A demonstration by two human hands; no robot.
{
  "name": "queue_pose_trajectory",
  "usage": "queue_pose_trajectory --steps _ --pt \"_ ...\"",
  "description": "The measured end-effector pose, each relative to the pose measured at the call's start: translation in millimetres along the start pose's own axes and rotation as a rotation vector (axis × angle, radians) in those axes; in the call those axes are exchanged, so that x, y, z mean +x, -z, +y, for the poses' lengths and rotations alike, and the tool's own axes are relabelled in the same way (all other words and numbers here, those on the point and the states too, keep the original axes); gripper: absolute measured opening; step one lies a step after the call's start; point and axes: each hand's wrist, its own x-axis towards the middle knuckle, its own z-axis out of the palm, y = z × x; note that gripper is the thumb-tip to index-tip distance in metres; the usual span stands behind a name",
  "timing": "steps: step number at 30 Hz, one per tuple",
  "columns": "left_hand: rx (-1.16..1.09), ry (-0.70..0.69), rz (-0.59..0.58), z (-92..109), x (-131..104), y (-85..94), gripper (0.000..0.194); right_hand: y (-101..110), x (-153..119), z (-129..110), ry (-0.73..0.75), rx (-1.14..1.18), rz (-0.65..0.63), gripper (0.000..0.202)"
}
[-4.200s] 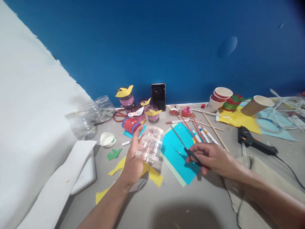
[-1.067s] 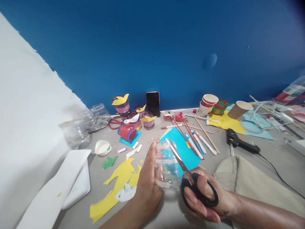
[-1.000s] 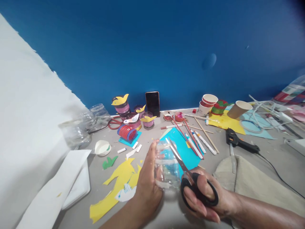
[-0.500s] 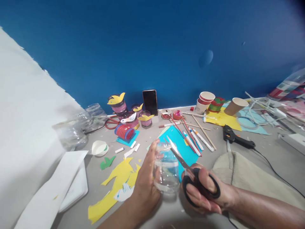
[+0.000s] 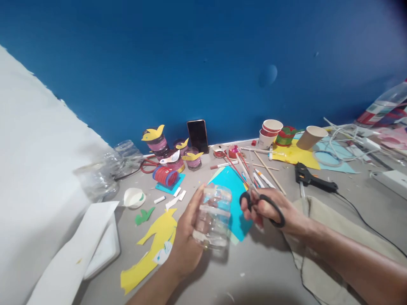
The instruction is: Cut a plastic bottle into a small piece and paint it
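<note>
My left hand (image 5: 187,235) is wrapped round a clear plastic bottle piece (image 5: 213,218), which tilts slightly above the table. In my right hand (image 5: 270,209) is a pair of black-handled scissors (image 5: 276,214), with fingers through the loops. The blades point away from me, blurred against the markers behind and apart from the plastic. Beneath and beyond the bottle piece lies a sheet of blue paper (image 5: 239,220). Yellow paper cut-outs (image 5: 149,250) and a green paper scrap (image 5: 144,216) rest left of my left hand.
Behind stand a phone (image 5: 197,135), decorated bottle pieces (image 5: 157,144) and stacked paper cups (image 5: 270,131). Markers (image 5: 263,180) and sticks lie past the scissors. A black glue gun (image 5: 313,180) with a cord lies right, near a beige cloth (image 5: 337,237). White card (image 5: 70,254) is at left.
The scissors have come away from the bottle piece's rim, and their blades have swung to point forward. My left hand has tilted the bottle piece and shifted slightly left.
</note>
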Motion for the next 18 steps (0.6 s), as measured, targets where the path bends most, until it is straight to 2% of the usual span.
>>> queue_pose_trajectory --steps 3,7,13,18 --pt "-0.116 0.041 -0.019 2 1 5.7 0.059 3 9 0 -0.052 -0.450 0.113 0.059" --pt "-0.218 0.075 -0.044 0 0 9.1 0.062 -2 17 4 -0.130 -0.943 0.171 0.036" --pt "-0.228 0.068 -0.004 4 1 12.2 0.070 -6 17 5 -0.329 -1.264 0.179 0.043" --pt "-0.118 0.021 -0.023 10 0 12.5 0.064 -8 16 8 -0.263 -1.394 0.118 0.031"
